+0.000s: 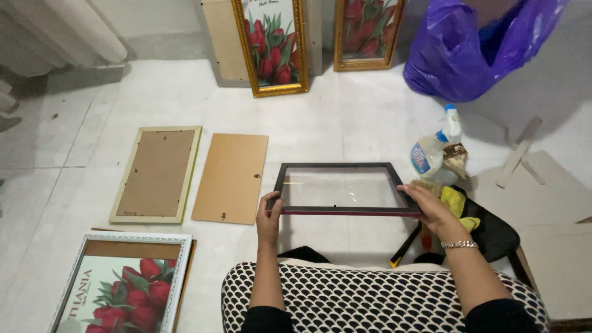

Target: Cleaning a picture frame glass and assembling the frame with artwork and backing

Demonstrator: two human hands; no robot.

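A dark picture frame with a clear glass pane is held level above the white floor, in front of my lap. My left hand grips its near left corner. My right hand, with a bracelet on the wrist, grips its near right corner. Through the glass the floor shows. A brown backing board lies flat just left of the frame.
A pale frame lies face down at left. A white frame with a tulip print lies at lower left. Two gold-framed tulip pictures lean at the back. A spray bottle, yellow cloth and purple bag are at right.
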